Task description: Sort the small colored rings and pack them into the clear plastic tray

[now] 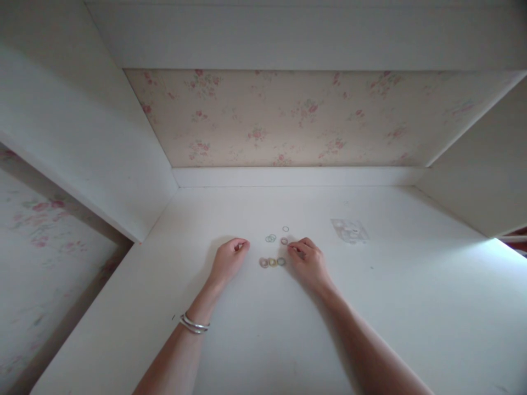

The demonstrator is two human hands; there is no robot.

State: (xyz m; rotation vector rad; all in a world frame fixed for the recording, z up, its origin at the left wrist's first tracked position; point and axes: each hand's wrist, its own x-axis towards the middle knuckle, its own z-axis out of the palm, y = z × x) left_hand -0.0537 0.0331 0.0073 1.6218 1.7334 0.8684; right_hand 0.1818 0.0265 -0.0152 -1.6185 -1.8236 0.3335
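Small rings (pixel 272 261) lie in a loose cluster on the white desk (pixel 370 307), between both hands; three in a row nearest, others just behind; left hand (pixel 228 259) curled loosely, fingertips pinched, contents too small to tell; right hand (pixel 307 259) fingertips touching a pinkish ring (pixel 284 241); bracelets (pixel 194 323) on left wrist; clear plastic bag (pixel 349 230) lies right of the cluster.

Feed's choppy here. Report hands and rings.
Left hand curled, nothing visible in it. Right hand fingertips at small rings on white desk. Nothing in the way.
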